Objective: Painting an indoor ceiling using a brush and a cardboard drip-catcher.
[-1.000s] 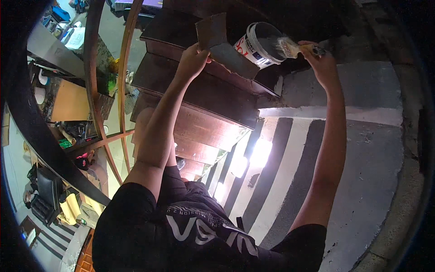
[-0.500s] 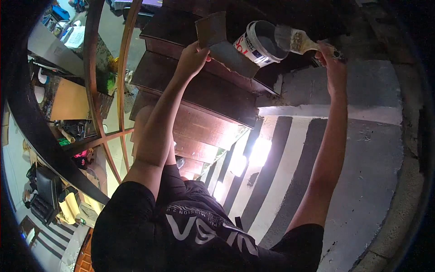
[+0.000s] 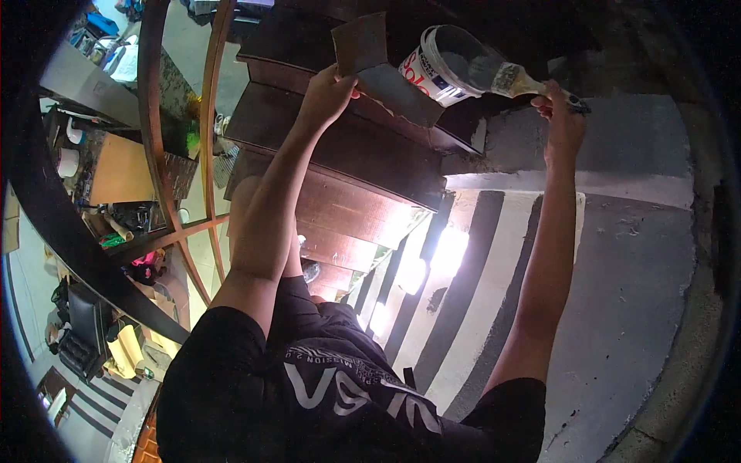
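My right hand (image 3: 562,116) is closed round the handle of a paintbrush (image 3: 513,79) with a pale, paint-smeared handle. Its bristles reach over the rim of a white paint bucket (image 3: 428,81), which holds grey paint and stands tilted in view on a dark stair. In my left hand (image 3: 330,99) is a bent piece of cardboard (image 3: 401,96), pinched at its near left edge. The cardboard lies just in front of the bucket, overlapping its lower side. How far the bristles dip into the paint is hard to see.
Dark wooden stairs (image 3: 363,158) descend toward me. On the right stands a wall (image 3: 633,270) painted grey, with grey and white stripes (image 3: 463,285) beside it. A curved wooden railing (image 3: 158,123) runs along the left, above a cluttered room with a black chair (image 3: 85,312).
My right hand has lowered the brush a little to the left, bringing its bristles from beside the bucket's rim to inside its mouth. My left hand stays nearly still.
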The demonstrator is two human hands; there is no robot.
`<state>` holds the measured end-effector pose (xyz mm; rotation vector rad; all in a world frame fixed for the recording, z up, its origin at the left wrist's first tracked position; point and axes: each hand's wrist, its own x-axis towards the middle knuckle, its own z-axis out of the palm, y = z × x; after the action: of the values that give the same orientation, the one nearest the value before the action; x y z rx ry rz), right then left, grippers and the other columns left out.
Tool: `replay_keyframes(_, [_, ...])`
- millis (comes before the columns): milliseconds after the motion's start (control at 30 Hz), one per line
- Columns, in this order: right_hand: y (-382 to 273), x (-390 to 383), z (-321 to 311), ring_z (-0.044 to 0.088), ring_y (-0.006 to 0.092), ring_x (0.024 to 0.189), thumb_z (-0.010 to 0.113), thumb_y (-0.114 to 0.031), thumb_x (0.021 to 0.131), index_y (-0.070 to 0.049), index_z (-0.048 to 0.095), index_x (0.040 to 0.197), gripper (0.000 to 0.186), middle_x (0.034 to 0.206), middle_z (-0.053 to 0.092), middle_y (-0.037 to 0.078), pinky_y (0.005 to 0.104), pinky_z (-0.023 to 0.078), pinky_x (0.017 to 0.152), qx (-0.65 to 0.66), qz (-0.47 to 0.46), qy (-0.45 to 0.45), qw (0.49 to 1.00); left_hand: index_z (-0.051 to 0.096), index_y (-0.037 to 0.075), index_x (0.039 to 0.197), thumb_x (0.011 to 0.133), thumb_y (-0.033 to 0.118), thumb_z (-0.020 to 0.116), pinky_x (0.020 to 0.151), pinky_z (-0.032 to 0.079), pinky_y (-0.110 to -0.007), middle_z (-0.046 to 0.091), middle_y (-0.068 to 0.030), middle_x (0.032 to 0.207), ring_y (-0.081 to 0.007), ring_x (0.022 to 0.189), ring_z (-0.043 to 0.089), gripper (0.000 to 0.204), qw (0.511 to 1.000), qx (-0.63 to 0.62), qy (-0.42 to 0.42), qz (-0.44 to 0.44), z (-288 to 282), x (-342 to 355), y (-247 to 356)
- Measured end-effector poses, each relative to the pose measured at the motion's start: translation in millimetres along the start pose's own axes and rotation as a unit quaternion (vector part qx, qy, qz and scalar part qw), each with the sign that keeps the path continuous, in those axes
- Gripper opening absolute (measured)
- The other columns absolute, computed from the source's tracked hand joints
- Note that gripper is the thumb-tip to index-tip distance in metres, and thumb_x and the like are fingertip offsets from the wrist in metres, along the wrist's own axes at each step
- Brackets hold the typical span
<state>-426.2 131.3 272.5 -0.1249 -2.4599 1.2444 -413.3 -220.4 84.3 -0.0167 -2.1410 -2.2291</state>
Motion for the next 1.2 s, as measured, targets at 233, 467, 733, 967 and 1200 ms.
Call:
replay_keyframes(233, [34.4,8.3,11.3,0.062,0.0185,0.07,0.065,-0.038,0.093,-0.003,0.065,0.107,0.037,0.08,0.067,0.011,0.0334,0.05,0.065,0.268,0.13,0.036,0.954,0.061,0.0,0.103,0.094,0.03,0.053,0.07,0.053,-0.034,0.068,-0.0107,0.089,-0.0189,0.079,0.069,0.032,1.0,0.022,0.007,-0.021,0.0,-0.8,-0.3])
replay_keyframes(467, [61.1,1.0,28.1,0.046,0.0192,0.059,0.058,-0.039,0.097,0.0,0.052,0.114,0.043,0.073,0.053,0.01,0.0358,0.042,0.056,0.487,0.237,0.029,0.84,0.061,0.001,0.102,0.096,0.031,0.051,0.071,0.053,-0.033,0.068,-0.0111,0.09,-0.0189,0.08,0.069,0.032,1.0,-0.002,0.005,-0.008,0.7,-2.9,0.5])
replay_keyframes(733, [63.0,-8.2,34.4,0.051,0.0208,0.062,0.056,-0.044,0.097,0.001,0.051,0.111,0.047,0.075,0.056,0.012,0.0349,0.043,0.055,0.457,0.275,0.038,0.845,0.061,0.0,0.099,0.095,0.033,0.054,0.07,0.053,-0.033,0.068,-0.0108,0.089,-0.0186,0.08,0.069,0.034,0.999,0.022,0.001,-0.031,1.9,1.1,-2.5])
replay_keyframes(967, [57.5,-11.9,25.6,0.05,0.0192,0.059,0.057,-0.045,0.096,0.0,0.055,0.084,0.046,0.071,0.055,0.009,0.0323,0.043,0.055,0.456,0.253,0.056,0.851,0.061,0.001,0.105,0.097,0.033,0.053,0.07,0.053,-0.033,0.068,-0.0112,0.091,-0.0183,0.08,0.069,0.035,0.999,0.0,-0.004,-0.043,7.1,6.1,-7.2])
replay_keyframes(1200, [52.2,-33.6,47.3,0.065,0.0169,0.071,0.068,-0.04,0.089,-0.004,0.066,0.086,0.036,0.078,0.069,0.01,0.0299,0.052,0.064,0.351,0.173,-0.003,0.92,0.062,0.0,0.103,0.094,0.025,0.057,0.07,0.053,-0.029,0.065,-0.007,0.091,-0.0137,0.078,0.064,0.026,0.997,-0.073,0.003,-0.012,17.4,7.4,-11.5])
